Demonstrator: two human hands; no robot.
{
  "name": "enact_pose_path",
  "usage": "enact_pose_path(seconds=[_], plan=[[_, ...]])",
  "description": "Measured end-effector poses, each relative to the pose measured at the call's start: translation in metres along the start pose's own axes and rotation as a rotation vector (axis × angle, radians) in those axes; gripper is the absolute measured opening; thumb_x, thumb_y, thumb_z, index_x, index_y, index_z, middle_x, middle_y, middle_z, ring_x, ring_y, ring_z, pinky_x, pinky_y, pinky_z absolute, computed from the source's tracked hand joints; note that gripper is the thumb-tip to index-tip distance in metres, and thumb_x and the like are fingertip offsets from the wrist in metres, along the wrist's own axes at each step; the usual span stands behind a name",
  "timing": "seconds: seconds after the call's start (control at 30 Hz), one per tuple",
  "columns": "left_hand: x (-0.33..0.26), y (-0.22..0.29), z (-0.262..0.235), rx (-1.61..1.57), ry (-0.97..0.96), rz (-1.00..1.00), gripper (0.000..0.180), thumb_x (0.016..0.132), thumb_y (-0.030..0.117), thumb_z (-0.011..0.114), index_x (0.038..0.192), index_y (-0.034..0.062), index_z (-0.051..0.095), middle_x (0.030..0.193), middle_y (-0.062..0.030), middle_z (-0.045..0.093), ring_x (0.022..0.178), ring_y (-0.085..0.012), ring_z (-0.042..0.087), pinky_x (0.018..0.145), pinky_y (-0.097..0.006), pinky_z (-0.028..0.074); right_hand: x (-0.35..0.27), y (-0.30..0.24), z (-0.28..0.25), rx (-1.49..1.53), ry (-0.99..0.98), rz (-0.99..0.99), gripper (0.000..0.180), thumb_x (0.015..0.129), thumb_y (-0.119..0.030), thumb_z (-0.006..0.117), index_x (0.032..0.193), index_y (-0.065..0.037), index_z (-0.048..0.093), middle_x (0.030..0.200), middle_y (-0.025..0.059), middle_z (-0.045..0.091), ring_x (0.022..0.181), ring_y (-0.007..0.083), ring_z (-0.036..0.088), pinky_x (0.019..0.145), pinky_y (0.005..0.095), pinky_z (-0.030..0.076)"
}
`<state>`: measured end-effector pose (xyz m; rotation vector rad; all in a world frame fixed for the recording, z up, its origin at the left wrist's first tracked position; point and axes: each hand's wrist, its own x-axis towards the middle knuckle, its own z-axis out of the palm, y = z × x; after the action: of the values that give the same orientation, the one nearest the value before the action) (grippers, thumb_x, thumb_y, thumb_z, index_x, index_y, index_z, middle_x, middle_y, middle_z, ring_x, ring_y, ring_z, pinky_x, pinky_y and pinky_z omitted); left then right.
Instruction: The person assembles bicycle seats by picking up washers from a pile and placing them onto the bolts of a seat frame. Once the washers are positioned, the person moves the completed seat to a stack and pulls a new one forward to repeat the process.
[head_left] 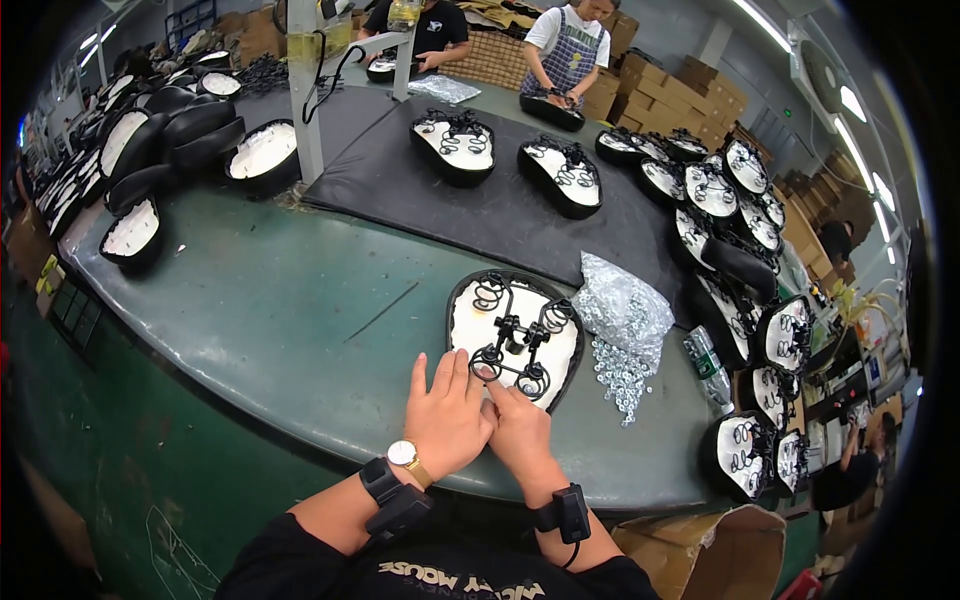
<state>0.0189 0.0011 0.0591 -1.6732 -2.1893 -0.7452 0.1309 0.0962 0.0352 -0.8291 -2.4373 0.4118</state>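
Observation:
A bicycle saddle (pixel 468 322) lies upside down on the green table in front of me, its pale underside up and its black rim around it. On it sits a black wire spring frame (pixel 540 337) with coils at its corners and a clamp in the middle. My left hand (pixel 445 415) rests at the saddle's near left edge, fingers stretched out. My right hand (pixel 518 428) is beside it, touching the near left coil with the index finger while the other fingers curl under. What those curled fingers hold, if anything, is hidden.
Right of the saddle, a plastic bag (pixel 625 305) spills small metal nuts (pixel 622 380). A bottle (pixel 708 368) lies by stacked sprung saddles (pixel 712 190). Saddles without springs (pixel 130 232) pile up at left. Two people work across the black mat (pixel 385 215). An open carton (pixel 735 555) stands below.

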Motion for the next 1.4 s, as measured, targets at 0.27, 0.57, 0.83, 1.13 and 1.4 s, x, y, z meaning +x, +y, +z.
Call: enact_pose_path(seconds=[0.27, 0.57, 0.83, 1.13, 1.4], plan=[[0.004, -0.011, 0.011, -0.015, -0.082, 0.058, 0.05, 0.085, 0.028, 0.064, 0.128, 0.0025, 0.065, 0.137, -0.0206, 0.06, 0.139, -0.0314, 0.048, 0.121, -0.058, 0.024, 0.002, -0.002, 0.001, -0.056, 0.0, 0.011, 0.035, 0.089, -0.018, 0.066, 0.123, -0.013, 0.07, 0.083, 0.0053, 0.07, 0.065, 0.0301, 0.07, 0.057, 0.0427, 0.055], [0.0, -0.029, 0.021, -0.2, -0.169, 0.06, 0.058, 0.083, 0.018, 0.062, 0.137, -0.0014, 0.058, 0.159, -0.0189, 0.043, 0.151, -0.0336, 0.036, 0.124, -0.055, 0.024, 0.0, 0.003, 0.0, 0.034, 0.046, -0.018, 0.028, 0.088, -0.016, 0.065, 0.114, -0.011, 0.074, 0.079, 0.0084, 0.071, 0.065, 0.0316, 0.069, 0.058, 0.0428, 0.056], [-0.007, -0.035, 0.029, -0.21, -0.153, 0.055, 0.063, 0.082, 0.015, 0.06, 0.143, -0.001, 0.052, 0.161, -0.0188, 0.04, 0.152, -0.0349, 0.032, 0.124, -0.054, 0.026, 0.003, -0.003, -0.004, 0.019, 0.095, -0.112, 0.02, 0.085, -0.014, 0.067, 0.104, -0.01, 0.073, 0.074, 0.0056, 0.071, 0.062, 0.0265, 0.07, 0.054, 0.0395, 0.056], [-0.004, -0.031, 0.034, -0.22, -0.143, 0.045, 0.061, 0.082, 0.015, 0.06, 0.14, -0.0008, 0.053, 0.16, -0.0206, 0.041, 0.152, -0.0371, 0.033, 0.124, -0.054, 0.027, 0.003, 0.001, 0.002, 0.039, 0.168, -0.124, 0.023, 0.085, -0.013, 0.066, 0.107, -0.012, 0.074, 0.072, 0.004, 0.07, 0.061, 0.0252, 0.069, 0.052, 0.0394, 0.055], [-0.003, -0.028, 0.032, -0.205, -0.137, 0.05, 0.062, 0.082, 0.013, 0.059, 0.141, -0.0022, 0.052, 0.159, -0.0217, 0.041, 0.152, -0.0399, 0.032, 0.124, -0.054, 0.026, 0.005, 0.001, -0.002, -0.097, -0.021, -0.02, 0.026, 0.087, -0.017, 0.066, 0.112, -0.014, 0.075, 0.073, 0.0039, 0.071, 0.062, 0.0251, 0.07, 0.054, 0.038, 0.055]])
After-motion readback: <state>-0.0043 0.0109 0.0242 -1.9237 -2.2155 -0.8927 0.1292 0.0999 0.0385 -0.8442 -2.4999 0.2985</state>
